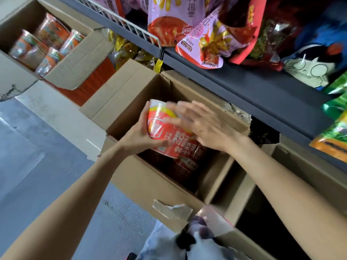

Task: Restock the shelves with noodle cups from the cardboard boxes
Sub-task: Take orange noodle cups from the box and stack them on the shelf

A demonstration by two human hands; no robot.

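Observation:
A red noodle cup [169,134] with a white rim lies on its side above the open cardboard box [142,177] in the middle of the view. My left hand [139,133] grips its left side. Spread over its upper right side is my right hand [201,122], blurred by motion. More red noodle cups [185,166] sit in shadow deep inside the box. A second cardboard box [75,61] at the top left holds several orange noodle cups [47,44].
A dark grey shelf [253,91] runs across the upper right, with snack bags [189,32] and green packets [336,128] on it. A wire shelf divider [120,17] stands at the top. Another open box [244,201] sits to the right. Grey floor [37,156] lies on the left.

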